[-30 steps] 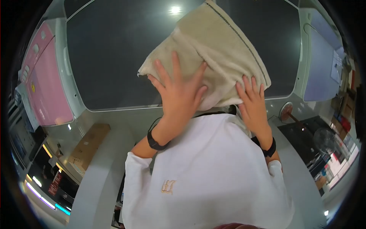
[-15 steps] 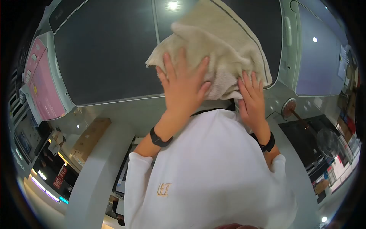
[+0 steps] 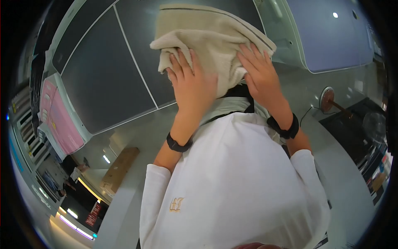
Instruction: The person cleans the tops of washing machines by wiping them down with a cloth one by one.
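Note:
A beige towel [image 3: 203,39] with a dark stripe along its far edge lies bunched on a dark grey panel [image 3: 101,79]. My left hand [image 3: 192,85] presses on the towel's left part, palm down, fingers stretched and a little apart. Its thumb side is blurred. On the right part of the cloth rests my right hand [image 3: 263,76], its fingers extended over the folds and its thumb lower down. Beneath both hands the towel is wrinkled, and its near end hangs over the panel's front edge towards my body.
A pink panel [image 3: 62,120] flanks the dark surface on the left, a lilac one [image 3: 331,37] on the right. A cardboard box [image 3: 120,170] lies at lower left. To the right stands a round brown object on a stick [image 3: 327,98], with a thin cable beside it.
My view has turned, so the panels appear tilted. The towel's striped edge now runs across its far side, and my right hand is higher on the cloth.

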{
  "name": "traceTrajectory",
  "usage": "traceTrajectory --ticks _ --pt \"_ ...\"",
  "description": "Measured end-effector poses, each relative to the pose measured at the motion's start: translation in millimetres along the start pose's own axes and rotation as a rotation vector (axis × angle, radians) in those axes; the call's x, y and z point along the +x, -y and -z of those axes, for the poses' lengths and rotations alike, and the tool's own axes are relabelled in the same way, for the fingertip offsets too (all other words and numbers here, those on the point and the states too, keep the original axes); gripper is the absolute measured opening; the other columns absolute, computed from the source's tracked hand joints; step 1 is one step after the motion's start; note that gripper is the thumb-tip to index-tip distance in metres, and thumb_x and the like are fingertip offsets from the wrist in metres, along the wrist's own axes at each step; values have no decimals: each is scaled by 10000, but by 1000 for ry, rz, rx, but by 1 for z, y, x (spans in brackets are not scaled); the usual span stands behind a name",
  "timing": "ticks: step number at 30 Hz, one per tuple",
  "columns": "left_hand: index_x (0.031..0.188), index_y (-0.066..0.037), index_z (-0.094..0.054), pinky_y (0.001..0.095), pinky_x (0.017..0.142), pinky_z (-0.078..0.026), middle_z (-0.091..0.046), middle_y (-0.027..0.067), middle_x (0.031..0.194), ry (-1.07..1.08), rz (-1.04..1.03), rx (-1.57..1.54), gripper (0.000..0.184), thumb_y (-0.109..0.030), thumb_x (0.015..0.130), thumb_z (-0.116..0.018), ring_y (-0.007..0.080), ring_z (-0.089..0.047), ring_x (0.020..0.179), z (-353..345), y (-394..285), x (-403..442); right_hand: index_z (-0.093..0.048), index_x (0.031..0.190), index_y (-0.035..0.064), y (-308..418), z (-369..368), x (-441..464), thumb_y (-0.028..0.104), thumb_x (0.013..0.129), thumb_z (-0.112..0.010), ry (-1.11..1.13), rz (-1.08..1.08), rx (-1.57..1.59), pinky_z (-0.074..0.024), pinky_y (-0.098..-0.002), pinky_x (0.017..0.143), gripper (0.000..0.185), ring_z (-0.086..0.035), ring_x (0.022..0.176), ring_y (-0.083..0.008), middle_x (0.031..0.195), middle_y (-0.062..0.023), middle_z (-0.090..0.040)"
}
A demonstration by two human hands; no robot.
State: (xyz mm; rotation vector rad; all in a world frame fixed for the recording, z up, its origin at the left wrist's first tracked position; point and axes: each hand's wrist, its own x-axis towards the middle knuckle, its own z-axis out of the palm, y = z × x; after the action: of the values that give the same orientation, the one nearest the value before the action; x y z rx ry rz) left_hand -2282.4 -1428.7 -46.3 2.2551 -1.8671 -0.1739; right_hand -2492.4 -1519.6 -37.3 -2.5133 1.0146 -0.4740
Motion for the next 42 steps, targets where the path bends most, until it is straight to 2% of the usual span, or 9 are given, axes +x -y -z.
traceTrajectory --ticks 4,7,10,16,21,28,34,40,42 --pt "1605 65 -355 707 1205 -238 -325 398 1616 -2 -125 -33 852 -405 962 -655 589 -250 1533 -4 -27 6 -669 1371 32 -27 5 -23 5 892 -593 -101 -68 188 -466 -455 1151 485 -524 1432 -389 1581 -153 -538" --pt "1578 59 -406 700 1201 -254 -353 381 1609 -61 -205 -31 824 -410 950 -661 579 -274 1526 -14 -49 31 -707 1332 38 -58 -2 6 35 916 -572 -196 -99 307 -505 -412 1107 437 -564 1392 -388 1556 -163 -564" --pt "1541 52 -461 687 1199 -279 -377 347 1609 -83 -259 5 763 -391 952 -661 562 -306 1517 -24 -61 47 -711 1331 33 -73 -4 34 75 939 -570 -171 -281 609 -509 -428 1100 418 -581 1374 -397 1539 -165 -581" --pt "1562 32 -452 638 1223 -290 -379 326 1617 34 -274 -78 728 -318 965 -677 520 -300 1541 -7 -48 18 -720 1310 16 -39 -7 2 62 913 -601 -240 -208 310 -501 -432 1110 417 -589 1369 -408 1541 -192 -574" --pt "1593 20 -424 634 1228 -283 -371 326 1623 141 -230 -122 767 -319 961 -694 517 -284 1552 6 -36 -11 -734 1287 21 -24 -7 -39 23 889 -608 -219 -244 345 -496 -443 1116 418 -573 1385 -416 1524 -201 -584" --pt "1578 26 -445 635 1230 -277 -388 322 1621 6 -227 -64 783 -399 967 -687 506 -316 1543 -5 -49 18 -754 1246 31 -32 -7 14 45 899 -606 -268 -175 277 -507 -465 1091 378 -558 1385 -432 1483 -170 -623" --pt "1575 7 -466 633 1232 -277 -405 303 1623 10 -242 -122 760 -403 972 -680 493 -319 1546 -6 -37 12 -741 1271 31 -24 -17 1 76 903 -603 -290 -159 138 -466 -478 1137 396 -486 1415 -512 1491 -153 -619" --pt "1611 -47 -439 636 1235 -268 -372 276 1660 15 -42 -153 742 -410 1000 -652 482 -298 1561 6 -2 -21 -706 1331 43 22 -12 -23 79 866 -630 -32 -157 -227 -349 -692 1161 473 -362 1482 -571 1592 -146 -517" --pt "1618 -51 -428 638 1236 -263 -354 272 1672 -5 54 -109 738 -420 1013 -637 483 -285 1567 8 19 -35 -684 1364 51 31 -18 -11 100 866 -645 16 -58 -136 -314 -723 1163 503 -366 1483 -560 1595 -158 -506"
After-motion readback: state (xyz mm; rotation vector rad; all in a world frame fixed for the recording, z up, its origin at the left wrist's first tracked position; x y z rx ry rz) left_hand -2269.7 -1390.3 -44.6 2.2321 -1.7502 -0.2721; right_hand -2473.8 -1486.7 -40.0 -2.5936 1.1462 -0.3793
